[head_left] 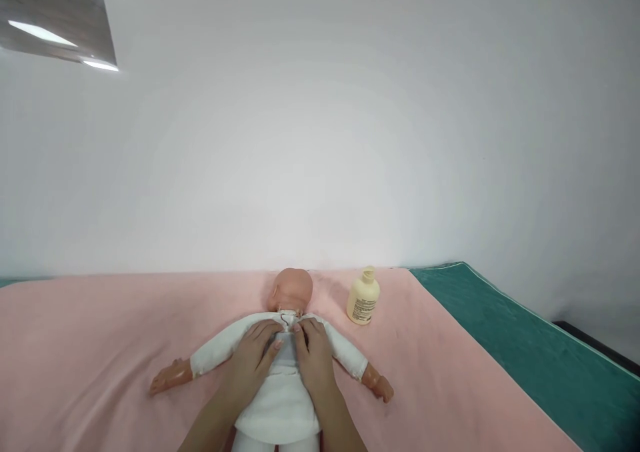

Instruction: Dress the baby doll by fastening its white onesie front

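Note:
A doll with a white cloth body lies on a pink cloth, its bare head at the far end and its arms spread to both sides. My left hand rests on the left side of its upper back or chest, fingers stretched toward the neck. On the right side of the same area lies my right hand, its fingers also extended. Between the hands a pale grey patch shows on the body. Neither hand grasps anything that I can see.
A cream pump bottle stands right of the doll's head. The pink cloth covers a green surface, which shows at the right. A pale wall rises behind, and a dark edge shows at the far right.

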The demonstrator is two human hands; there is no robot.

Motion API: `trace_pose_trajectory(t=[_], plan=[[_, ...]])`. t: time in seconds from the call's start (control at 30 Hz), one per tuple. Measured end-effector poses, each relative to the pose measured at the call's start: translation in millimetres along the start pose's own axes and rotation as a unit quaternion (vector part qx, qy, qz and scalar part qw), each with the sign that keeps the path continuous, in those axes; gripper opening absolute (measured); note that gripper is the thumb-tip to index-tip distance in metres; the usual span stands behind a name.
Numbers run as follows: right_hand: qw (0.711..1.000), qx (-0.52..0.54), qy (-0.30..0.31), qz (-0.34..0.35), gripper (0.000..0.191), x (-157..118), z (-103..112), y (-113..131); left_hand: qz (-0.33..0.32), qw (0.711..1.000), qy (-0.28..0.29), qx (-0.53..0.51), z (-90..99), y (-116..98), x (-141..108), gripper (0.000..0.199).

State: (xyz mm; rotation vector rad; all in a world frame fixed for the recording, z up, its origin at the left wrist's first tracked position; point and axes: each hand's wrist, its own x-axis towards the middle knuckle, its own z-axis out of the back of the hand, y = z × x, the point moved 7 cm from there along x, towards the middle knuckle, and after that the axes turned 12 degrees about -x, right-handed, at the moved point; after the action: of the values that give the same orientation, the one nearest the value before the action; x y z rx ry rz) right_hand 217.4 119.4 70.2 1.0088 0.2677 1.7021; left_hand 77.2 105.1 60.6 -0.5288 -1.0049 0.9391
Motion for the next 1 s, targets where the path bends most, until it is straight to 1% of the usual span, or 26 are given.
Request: trace_pose_trajectory(t=[0.1,0.23,0.43,0.57,0.83,1.0], plan=[[1.0,-0.02,0.015,-0.006,0.029,1.3,-4.5,-2.9,0.013,1.0,0.018,0.004,-0.7,-1.6,0.8,0.036],[0.999,-0.03,0.011,-0.002,0.029,0.4,-4.6,-3.1,0.007,1.0,0.018,0.013,-0.2,-3.1,0.3,0.036],[0.999,0.006,-0.009,0.031,0.021,-2.3,2.7,3.4,-0.016,1.0,-0.016,0.021,1.0,2.3,-3.0,0.037],[0.999,-0.015,0.008,0.03,0.024,-1.7,0.3,3.0,-0.012,1.0,-0.003,0.019,-0.9,4.4,-1.8,0.037],[0.998,-0.043,0.027,0.028,0.026,0.4,-3.5,2.3,-0.006,1.0,0.003,0.028,-0.4,3.1,0.4,0.037],[0.999,-0.03,0.013,0.024,0.026,-2.0,-1.9,0.1,-0.011,0.999,-0.017,0.041,-0.7,5.7,-1.7,0.039]])
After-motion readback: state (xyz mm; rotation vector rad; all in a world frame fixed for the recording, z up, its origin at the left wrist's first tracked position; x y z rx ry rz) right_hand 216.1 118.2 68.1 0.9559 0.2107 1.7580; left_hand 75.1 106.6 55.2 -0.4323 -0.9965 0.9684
